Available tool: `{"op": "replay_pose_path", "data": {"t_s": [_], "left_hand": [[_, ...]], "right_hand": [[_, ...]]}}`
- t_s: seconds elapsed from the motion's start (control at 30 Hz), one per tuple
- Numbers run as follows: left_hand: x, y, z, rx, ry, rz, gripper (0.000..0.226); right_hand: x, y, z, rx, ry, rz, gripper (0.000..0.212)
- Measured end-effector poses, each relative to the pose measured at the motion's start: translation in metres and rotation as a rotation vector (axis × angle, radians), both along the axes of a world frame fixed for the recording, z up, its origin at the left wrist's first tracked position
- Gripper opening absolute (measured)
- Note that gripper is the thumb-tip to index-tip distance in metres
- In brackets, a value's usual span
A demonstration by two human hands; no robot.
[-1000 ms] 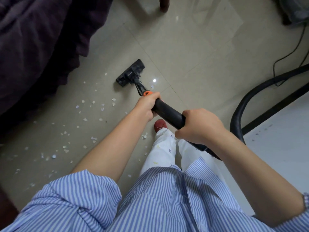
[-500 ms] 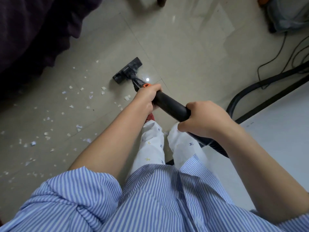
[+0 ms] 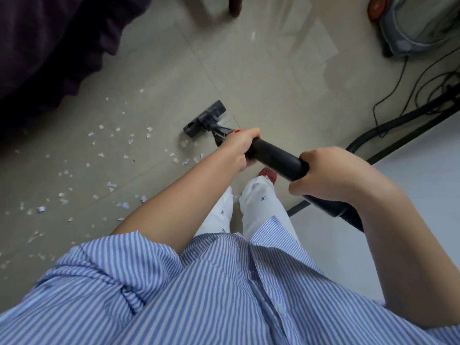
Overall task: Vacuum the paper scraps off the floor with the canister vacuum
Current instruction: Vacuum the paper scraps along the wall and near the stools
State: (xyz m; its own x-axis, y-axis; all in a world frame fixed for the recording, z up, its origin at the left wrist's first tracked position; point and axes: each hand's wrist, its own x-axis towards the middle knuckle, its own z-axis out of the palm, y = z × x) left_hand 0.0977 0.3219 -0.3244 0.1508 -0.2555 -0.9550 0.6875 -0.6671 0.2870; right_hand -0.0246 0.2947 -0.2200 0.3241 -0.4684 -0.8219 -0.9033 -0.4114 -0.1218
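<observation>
Both hands wrapped around black vacuum wand [image 3: 275, 157], left hand [image 3: 237, 148] farther along, right hand [image 3: 331, 173] nearer, floor nozzle [image 3: 205, 118] flat on beige tile, paper scraps [image 3: 104, 155] scattered left, canister vacuum [image 3: 420, 23] far right.

A black wand [image 3: 273, 158] with an orange collar [image 3: 235, 131] and a black head [image 3: 205, 118] are seen on the beige tiled floor [image 3: 249, 78]. White scraps [image 3: 112, 184] are scattered there. A blue-and-white striped shirt [image 3: 211, 295], white trousers [image 3: 261, 202] with small blue marks and a red shoe [image 3: 268, 173] are worn.
</observation>
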Motion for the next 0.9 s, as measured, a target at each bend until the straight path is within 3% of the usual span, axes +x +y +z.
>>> {"op": "replay_pose_path", "data": {"t_s": [0.23,0.5,0.8,0.9], "left_hand": [[-0.012,0.003,-0.016,0.003,-0.002,-0.018,0.023],[0.003,0.018,-0.056,0.025,-0.131,-0.063,0.022],[0.004,0.010,-0.082,0.027,-0.088,-0.120,0.014],[-0.005,0.010,-0.094,0.048,-0.046,-0.183,0.024]], "right_hand": [[-0.007,0.007,-0.018,-0.027,-0.011,-0.029,0.019],[0.002,0.033,-0.063,0.021,-0.076,-0.090,0.027],[-0.011,0.023,-0.087,-0.020,-0.107,-0.079,0.022],[-0.023,0.026,-0.106,-0.010,-0.077,-0.086,0.025]]}}
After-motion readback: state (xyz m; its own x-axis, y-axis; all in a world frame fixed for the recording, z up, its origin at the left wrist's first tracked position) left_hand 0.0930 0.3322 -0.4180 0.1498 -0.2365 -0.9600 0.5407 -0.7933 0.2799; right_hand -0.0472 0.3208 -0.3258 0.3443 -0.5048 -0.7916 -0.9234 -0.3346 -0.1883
